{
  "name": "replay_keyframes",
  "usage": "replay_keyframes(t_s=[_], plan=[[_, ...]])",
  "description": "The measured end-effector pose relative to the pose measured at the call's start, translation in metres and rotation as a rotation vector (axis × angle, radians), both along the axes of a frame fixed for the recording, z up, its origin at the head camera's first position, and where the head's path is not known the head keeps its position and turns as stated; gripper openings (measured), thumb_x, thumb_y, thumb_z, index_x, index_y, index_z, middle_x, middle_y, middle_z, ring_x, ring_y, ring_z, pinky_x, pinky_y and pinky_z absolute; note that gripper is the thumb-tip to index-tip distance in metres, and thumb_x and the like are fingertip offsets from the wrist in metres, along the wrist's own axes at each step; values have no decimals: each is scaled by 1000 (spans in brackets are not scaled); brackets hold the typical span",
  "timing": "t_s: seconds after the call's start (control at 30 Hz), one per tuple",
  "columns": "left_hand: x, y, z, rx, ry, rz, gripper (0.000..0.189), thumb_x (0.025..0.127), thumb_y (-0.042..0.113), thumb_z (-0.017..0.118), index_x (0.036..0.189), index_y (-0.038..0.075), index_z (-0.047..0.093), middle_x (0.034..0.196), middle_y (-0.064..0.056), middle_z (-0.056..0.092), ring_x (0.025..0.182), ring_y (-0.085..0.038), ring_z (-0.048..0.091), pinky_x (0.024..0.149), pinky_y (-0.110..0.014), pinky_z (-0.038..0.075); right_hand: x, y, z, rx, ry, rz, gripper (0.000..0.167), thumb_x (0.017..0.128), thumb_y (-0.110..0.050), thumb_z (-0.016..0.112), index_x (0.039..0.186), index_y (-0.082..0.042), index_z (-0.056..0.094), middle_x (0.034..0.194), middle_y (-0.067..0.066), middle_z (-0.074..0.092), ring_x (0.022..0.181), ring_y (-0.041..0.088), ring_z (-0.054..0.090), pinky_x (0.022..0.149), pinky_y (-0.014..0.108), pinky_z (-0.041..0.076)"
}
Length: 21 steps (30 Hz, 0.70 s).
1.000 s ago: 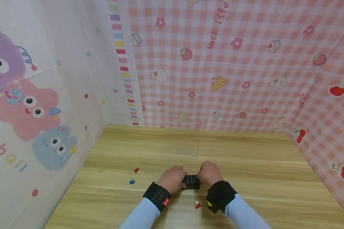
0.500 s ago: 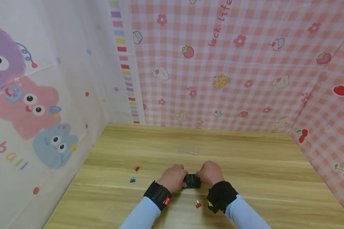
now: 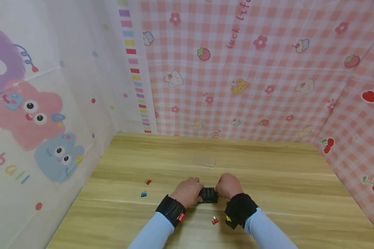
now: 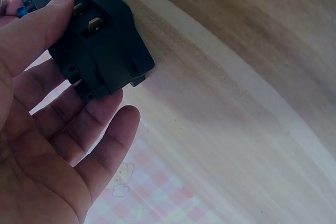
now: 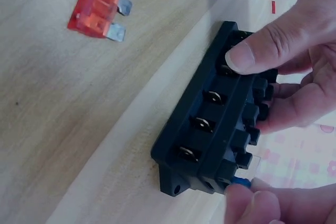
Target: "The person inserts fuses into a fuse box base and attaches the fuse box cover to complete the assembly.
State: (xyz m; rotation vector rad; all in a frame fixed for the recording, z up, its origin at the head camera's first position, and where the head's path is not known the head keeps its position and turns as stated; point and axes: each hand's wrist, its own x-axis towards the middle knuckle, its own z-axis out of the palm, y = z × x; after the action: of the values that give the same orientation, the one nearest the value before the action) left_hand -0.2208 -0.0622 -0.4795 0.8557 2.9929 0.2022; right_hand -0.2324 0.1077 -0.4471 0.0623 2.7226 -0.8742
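Observation:
My left hand (image 3: 187,192) grips one end of a black fuse box (image 3: 208,195), its thumb on the side with the metal terminals and fingers behind. In the right wrist view the fuse box (image 5: 210,119) is tilted, with terminals along its side and slots along its top. At the other end my right hand (image 3: 229,186) pinches a small blue blade fuse (image 5: 241,181) against the last slot. Mostly covered by the fingertips, the fuse shows only a sliver, so its depth in the slot is unclear. A red blade fuse (image 3: 214,220) lies on the near side of the box.
Left of the hands, another red fuse (image 3: 148,182) and a blue fuse (image 3: 143,194) lie on the wooden table (image 3: 268,166). Beyond the hands lies a flat clear plastic cover (image 3: 204,162). Patterned cloth walls (image 3: 252,69) stand behind and at both sides.
The head view shifts slightly. Both hands stay at the fuse box, and the loose fuses and clear cover keep their places on the table.

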Motion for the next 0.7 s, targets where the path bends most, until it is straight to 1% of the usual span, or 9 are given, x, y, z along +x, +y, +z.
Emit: replay_keyframes(t_s=[0.2,0.37,0.53,0.6,0.7], plan=[[1,1,4,-3,-8,2,26,80,26,84,98,11,75,84,2,56,77,-13,52,67,-26,45,0,-1,3,11,1,12,17,85,-8,67,69,-2,68,56,5,56,54,19,53,55,28,39],[3,1,7,-5,-7,9,26,80,26,84,98,11,75,85,2,57,79,-13,52,69,-26,46,2,-2,4,30,40,13,20,83,-13,71,65,-3,67,54,4,56,52,19,53,53,27,39],[3,1,8,12,-30,25,25,79,25,85,97,11,75,86,1,57,80,-14,52,70,-27,47,3,-4,4,34,64,7,25,80,-14,72,58,-5,64,50,3,54,49,18,51,50,27,36],[3,1,7,9,-28,23,25,78,25,85,96,11,75,85,1,57,80,-14,53,70,-28,47,1,-4,8,36,88,11,29,80,-16,72,55,-6,62,49,1,51,47,17,48,49,26,34],[2,1,7,7,-20,17,24,78,24,86,95,11,75,85,1,57,79,-14,53,70,-28,47,-2,-3,18,31,133,18,33,80,-17,71,51,-6,60,46,0,49,45,17,47,48,26,32]])
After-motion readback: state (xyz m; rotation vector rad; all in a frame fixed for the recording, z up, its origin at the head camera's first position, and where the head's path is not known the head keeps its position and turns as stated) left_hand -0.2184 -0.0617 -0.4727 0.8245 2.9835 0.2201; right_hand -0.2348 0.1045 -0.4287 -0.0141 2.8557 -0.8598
